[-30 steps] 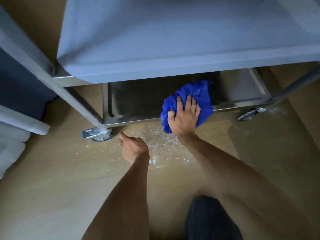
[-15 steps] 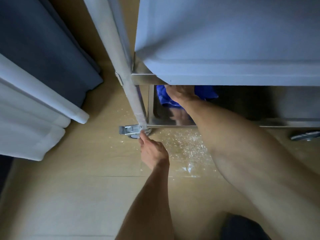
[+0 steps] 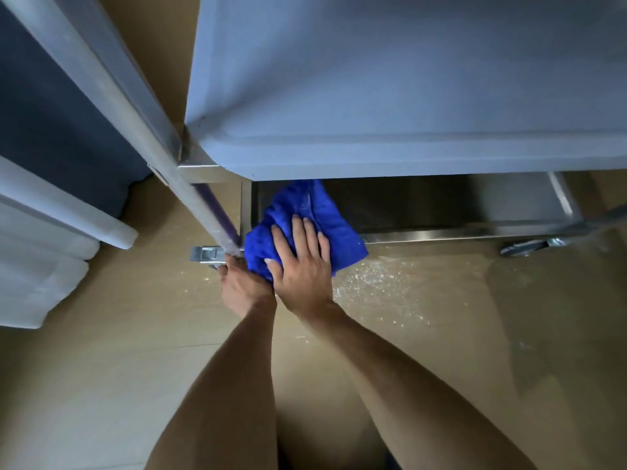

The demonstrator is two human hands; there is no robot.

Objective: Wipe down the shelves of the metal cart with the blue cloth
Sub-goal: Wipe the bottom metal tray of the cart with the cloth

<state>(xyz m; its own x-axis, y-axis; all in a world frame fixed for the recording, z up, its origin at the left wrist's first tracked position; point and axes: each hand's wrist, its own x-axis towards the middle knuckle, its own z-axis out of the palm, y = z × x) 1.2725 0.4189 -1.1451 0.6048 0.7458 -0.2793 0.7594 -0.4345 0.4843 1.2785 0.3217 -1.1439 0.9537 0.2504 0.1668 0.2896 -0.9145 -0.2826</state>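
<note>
Pressing flat on a crumpled bright-blue microfibre cloth (image 3: 305, 225), the right hand (image 3: 302, 266) has its fingers straight and spread, palm down, not curled round the fabric. Cloth sits at the front left corner of the lowest shelf (image 3: 475, 212) of the stainless-steel cart (image 3: 407, 96), bunched over the shelf's front lip, its near edge hanging past the lip towards the floor. Far end of the cloth runs under the shelf above and out of sight.

Left hand (image 3: 242, 283) just beside the right, wrists touching or nearly so. Its fingers reach the foot of the cart's slanted metal corner post (image 3: 190, 184), by the silver caster brake plate (image 3: 207, 254); whether they grip the post or only touch it cannot be told, fingertips hidden.

Second caster (image 3: 524, 247) at far right under the shelf. Pale speckled residue (image 3: 376, 283) scattered on the tan wooden floor (image 3: 101, 368) in front of the cart. White folded fabric (image 3: 44, 259) and a dark blue panel (image 3: 61, 123) at left.
</note>
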